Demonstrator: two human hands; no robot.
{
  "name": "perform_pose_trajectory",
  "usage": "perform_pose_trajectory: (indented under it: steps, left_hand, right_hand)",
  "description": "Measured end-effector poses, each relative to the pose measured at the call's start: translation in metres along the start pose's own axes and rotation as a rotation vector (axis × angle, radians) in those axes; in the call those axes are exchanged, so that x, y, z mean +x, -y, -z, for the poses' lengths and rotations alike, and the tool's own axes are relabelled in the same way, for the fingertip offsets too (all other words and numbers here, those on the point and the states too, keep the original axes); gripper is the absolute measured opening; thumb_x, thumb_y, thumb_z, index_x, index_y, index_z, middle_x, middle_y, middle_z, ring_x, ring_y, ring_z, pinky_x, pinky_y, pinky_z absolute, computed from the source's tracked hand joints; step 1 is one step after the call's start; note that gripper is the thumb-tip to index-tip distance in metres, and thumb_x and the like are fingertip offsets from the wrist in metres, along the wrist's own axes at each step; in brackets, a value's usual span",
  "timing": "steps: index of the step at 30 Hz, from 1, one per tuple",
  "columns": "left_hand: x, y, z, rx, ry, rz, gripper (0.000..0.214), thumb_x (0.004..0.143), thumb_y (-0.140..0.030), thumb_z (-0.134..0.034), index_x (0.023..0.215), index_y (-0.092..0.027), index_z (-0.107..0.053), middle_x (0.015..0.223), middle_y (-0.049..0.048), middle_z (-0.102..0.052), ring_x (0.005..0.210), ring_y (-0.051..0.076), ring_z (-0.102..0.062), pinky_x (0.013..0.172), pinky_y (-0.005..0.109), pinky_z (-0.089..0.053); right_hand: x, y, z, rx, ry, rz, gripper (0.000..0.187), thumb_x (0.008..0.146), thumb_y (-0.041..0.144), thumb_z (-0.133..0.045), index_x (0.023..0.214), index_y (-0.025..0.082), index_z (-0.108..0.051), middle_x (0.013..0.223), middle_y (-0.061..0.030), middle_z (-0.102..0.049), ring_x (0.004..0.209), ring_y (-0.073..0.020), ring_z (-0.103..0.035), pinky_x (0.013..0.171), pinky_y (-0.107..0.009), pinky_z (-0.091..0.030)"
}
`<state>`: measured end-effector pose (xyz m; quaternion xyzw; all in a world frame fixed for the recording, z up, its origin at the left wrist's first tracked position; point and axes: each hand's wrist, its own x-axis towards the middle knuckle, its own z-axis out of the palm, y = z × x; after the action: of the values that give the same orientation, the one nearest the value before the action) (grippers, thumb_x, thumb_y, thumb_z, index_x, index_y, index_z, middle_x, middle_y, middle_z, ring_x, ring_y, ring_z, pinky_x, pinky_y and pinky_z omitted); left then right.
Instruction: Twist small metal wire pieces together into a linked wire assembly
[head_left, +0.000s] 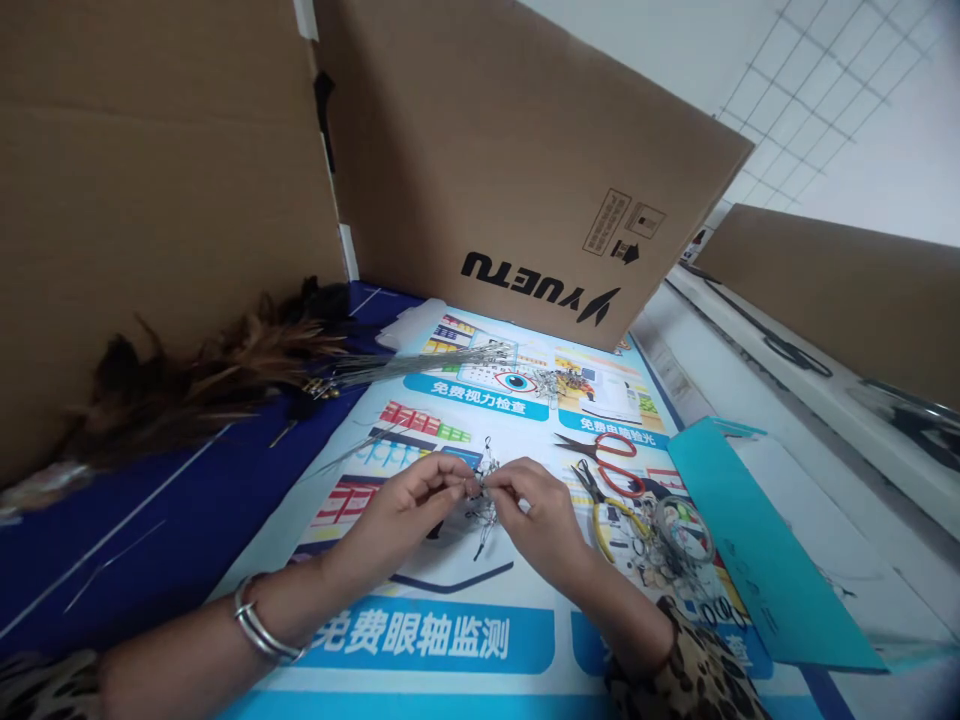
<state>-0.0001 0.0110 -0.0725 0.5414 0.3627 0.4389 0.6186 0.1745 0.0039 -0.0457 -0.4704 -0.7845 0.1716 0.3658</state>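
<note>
My left hand and my right hand meet at the middle of the printed sheet. Both pinch with thumb and forefinger at a small tangle of wire pieces, which lies just below and between the fingertips. What exactly sits in each pinch is too small to make out. A silver bangle circles the left wrist. To the right of my right hand lie red-handled scissors and yellow-handled pliers, beside coiled wire.
Long thin wires lie behind my hands, with a small pile of metal bits at their end. Brown feathers are at left. Cardboard panels stand behind; a teal folder lies at right.
</note>
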Motion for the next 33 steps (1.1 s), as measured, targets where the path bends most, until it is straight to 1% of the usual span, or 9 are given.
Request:
perform_pose_trajectory:
  steps: [6,9,12,19,24,28,31,33]
  left_hand:
    - [0.0,0.005,0.0,0.058,-0.018,-0.025,0.016,0.082,-0.025,-0.053,0.098,-0.02,-0.056,0.089,0.0038,-0.063,0.084,0.016,-0.058,0.075,0.026,-0.045]
    - [0.001,0.006,-0.001,0.072,0.005,-0.028,0.018,0.08,-0.024,-0.056,0.097,-0.02,-0.055,0.09,0.0046,-0.063,0.085,0.016,-0.058,0.076,0.027,-0.046]
    - [0.002,0.005,-0.003,0.105,0.015,-0.026,0.017,0.077,-0.023,-0.058,0.094,-0.019,-0.055,0.086,0.0044,-0.062,0.082,0.016,-0.058,0.074,0.028,-0.047]
    - [0.001,0.001,-0.008,0.188,-0.017,-0.052,0.014,0.075,-0.021,-0.057,0.089,-0.018,-0.057,0.082,0.0042,-0.063,0.079,0.017,-0.059,0.072,0.029,-0.048]
    - [-0.001,0.002,-0.005,0.275,0.016,-0.072,0.015,0.078,-0.021,-0.054,0.093,-0.019,-0.057,0.086,0.0048,-0.064,0.082,0.018,-0.06,0.071,0.028,-0.048]
    - [-0.006,0.002,-0.003,0.43,0.048,-0.14,0.019,0.081,-0.02,-0.048,0.097,-0.021,-0.057,0.092,0.0046,-0.064,0.085,0.018,-0.06,0.073,0.029,-0.048]
    - [-0.011,0.001,-0.003,0.547,0.041,-0.233,0.021,0.08,-0.019,-0.049,0.098,-0.023,-0.058,0.095,0.004,-0.064,0.089,0.019,-0.059,0.078,0.03,-0.047]
    - [-0.013,0.002,-0.004,0.587,0.02,-0.262,0.022,0.08,-0.02,-0.05,0.101,-0.024,-0.057,0.096,0.004,-0.065,0.09,0.02,-0.06,0.079,0.03,-0.047]
  right_hand:
    - [-0.005,-0.002,-0.002,0.029,-0.03,0.044,0.018,0.079,0.011,-0.048,0.085,0.02,-0.062,0.082,-0.004,-0.062,0.079,-0.014,-0.058,0.072,-0.025,-0.047]
    - [-0.007,-0.002,0.0,0.019,-0.016,0.046,0.017,0.08,0.011,-0.048,0.085,0.02,-0.062,0.082,-0.0039,-0.062,0.079,-0.0143,-0.058,0.072,-0.025,-0.047]
    - [-0.008,0.001,0.005,-0.016,0.027,0.028,0.017,0.08,0.012,-0.049,0.087,0.021,-0.061,0.084,-0.004,-0.062,0.08,-0.0145,-0.058,0.073,-0.025,-0.047]
    - [-0.011,0.009,0.02,-0.13,0.174,-0.017,0.018,0.081,0.013,-0.05,0.092,0.021,-0.061,0.086,-0.0029,-0.064,0.081,-0.0147,-0.059,0.074,-0.024,-0.045]
    - [-0.014,0.01,0.018,-0.202,0.234,-0.028,0.022,0.083,0.017,-0.048,0.102,0.021,-0.058,0.096,-0.0048,-0.064,0.09,-0.0173,-0.058,0.08,-0.027,-0.045]
    - [-0.016,0.012,0.014,-0.272,0.238,-0.021,0.024,0.085,0.02,-0.047,0.106,0.021,-0.058,0.097,-0.0069,-0.063,0.091,-0.0188,-0.058,0.08,-0.029,-0.046]
    - [-0.017,0.017,0.014,-0.316,0.236,-0.031,0.023,0.085,0.022,-0.047,0.104,0.021,-0.059,0.093,-0.0077,-0.063,0.086,-0.019,-0.058,0.076,-0.028,-0.047]
    - [-0.018,0.02,0.014,-0.348,0.228,-0.018,0.022,0.086,0.021,-0.045,0.103,0.02,-0.059,0.091,-0.0082,-0.063,0.085,-0.0192,-0.058,0.075,-0.029,-0.047]
